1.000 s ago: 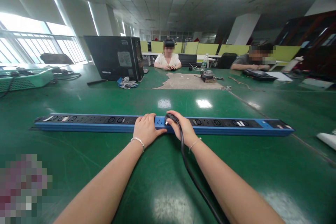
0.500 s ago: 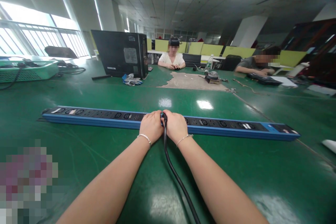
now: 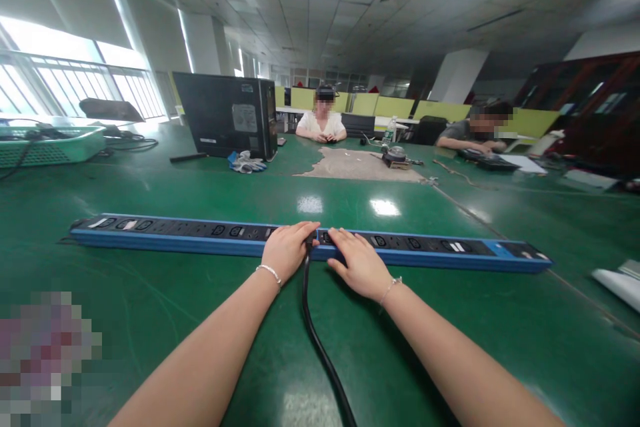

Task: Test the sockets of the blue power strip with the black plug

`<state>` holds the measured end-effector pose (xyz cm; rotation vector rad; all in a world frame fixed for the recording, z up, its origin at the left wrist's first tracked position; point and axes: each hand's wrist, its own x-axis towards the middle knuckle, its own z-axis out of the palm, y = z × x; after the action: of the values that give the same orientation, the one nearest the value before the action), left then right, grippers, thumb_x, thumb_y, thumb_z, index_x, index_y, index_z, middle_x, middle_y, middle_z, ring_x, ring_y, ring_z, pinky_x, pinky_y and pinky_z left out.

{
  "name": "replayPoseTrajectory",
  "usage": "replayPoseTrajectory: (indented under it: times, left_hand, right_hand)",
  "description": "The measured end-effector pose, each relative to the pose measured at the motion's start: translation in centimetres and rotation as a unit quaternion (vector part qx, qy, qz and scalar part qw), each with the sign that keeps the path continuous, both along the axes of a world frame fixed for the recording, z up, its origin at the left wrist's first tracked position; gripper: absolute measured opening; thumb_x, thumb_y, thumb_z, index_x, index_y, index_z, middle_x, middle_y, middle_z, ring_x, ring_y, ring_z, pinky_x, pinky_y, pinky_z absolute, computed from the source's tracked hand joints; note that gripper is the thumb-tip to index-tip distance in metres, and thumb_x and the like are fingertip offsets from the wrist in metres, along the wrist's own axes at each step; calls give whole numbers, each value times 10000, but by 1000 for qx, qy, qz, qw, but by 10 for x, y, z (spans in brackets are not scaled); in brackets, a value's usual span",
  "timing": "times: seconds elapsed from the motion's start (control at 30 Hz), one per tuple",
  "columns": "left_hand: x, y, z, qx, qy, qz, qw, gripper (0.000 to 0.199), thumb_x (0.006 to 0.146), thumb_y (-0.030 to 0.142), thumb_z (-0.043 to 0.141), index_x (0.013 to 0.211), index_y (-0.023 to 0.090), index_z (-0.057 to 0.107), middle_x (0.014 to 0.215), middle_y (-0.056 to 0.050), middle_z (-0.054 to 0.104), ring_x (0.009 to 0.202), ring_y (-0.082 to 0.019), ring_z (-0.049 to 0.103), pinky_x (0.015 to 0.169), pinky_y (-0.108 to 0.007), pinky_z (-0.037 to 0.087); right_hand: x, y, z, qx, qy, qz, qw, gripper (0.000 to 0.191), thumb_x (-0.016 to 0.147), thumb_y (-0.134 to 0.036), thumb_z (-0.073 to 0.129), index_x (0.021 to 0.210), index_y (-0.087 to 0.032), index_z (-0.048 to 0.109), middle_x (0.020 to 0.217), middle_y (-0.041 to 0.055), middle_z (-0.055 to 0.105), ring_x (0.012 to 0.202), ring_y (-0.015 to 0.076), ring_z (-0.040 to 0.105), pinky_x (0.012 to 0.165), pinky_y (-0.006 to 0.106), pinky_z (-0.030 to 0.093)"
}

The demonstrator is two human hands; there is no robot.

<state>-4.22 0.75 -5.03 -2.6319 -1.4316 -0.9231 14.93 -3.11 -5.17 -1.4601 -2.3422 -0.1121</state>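
Observation:
A long blue power strip (image 3: 435,259) with black sockets lies across the green table (image 3: 175,360). My left hand (image 3: 289,250) is closed at the strip's middle, around the plug end of a black cable (image 3: 320,340); the plug is mostly hidden by the fingers. From there the cable runs down towards the bottom edge of the view. Just to the right, my right hand (image 3: 361,263) rests on the strip with its fingers apart, holding nothing.
Behind the strip stand a black computer case (image 3: 225,113) and gloves (image 3: 246,162). A green basket (image 3: 65,147) with cables is at the left. Two people sit beyond, near a bottle (image 3: 389,132) and a small device (image 3: 395,157). White objects (image 3: 620,287) lie at the right edge.
My right hand has come off the plug, moved right and opened onto the strip. My left hand stays at the plug. The view has tilted up slightly.

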Motion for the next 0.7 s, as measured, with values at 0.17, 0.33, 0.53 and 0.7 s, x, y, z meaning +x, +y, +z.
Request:
replayPoseTrajectory:
  times: [0.17, 0.33, 0.53, 0.7]
  left_hand:
    - [2, -4, 7, -1, 12, 20, 1000, 308, 879, 327, 432, 1159, 294, 556, 1146, 2, 654, 1025, -159, 597, 932, -314, 416]
    - [3, -5, 6, 5, 25, 53, 998, 332, 884, 417, 402, 1163, 318, 552, 1081, 10, 683, 965, -173, 628, 883, -330, 439]
    - [3, -5, 5, 1, 25, 49, 998, 317, 877, 404, 428, 1156, 322, 555, 1055, 20, 692, 952, -161, 632, 889, -311, 433]
    - [2, -4, 5, 5, 19, 54, 998, 310, 870, 416, 440, 1142, 326, 559, 1079, 20, 682, 978, -167, 619, 884, -328, 432]
  right_hand:
    - [25, -12, -17, 68, -11, -56, 996, 511, 839, -310, 488, 1336, -213, 421, 1393, 65, 429, 1298, 220, 345, 1061, 443, 273]
    - [24, -12, -20, 85, 12, -62, 994, 473, 825, -255, 477, 1297, -221, 467, 1362, 48, 469, 1268, 214, 385, 1049, 433, 287]
    - [23, -11, -19, 86, 18, -61, 994, 482, 802, -213, 478, 1284, -205, 480, 1360, 39, 473, 1265, 208, 384, 1054, 422, 281]
    - [23, -10, -20, 86, 33, -66, 994, 472, 795, -203, 484, 1266, -212, 499, 1343, 36, 493, 1250, 203, 400, 1049, 416, 286]
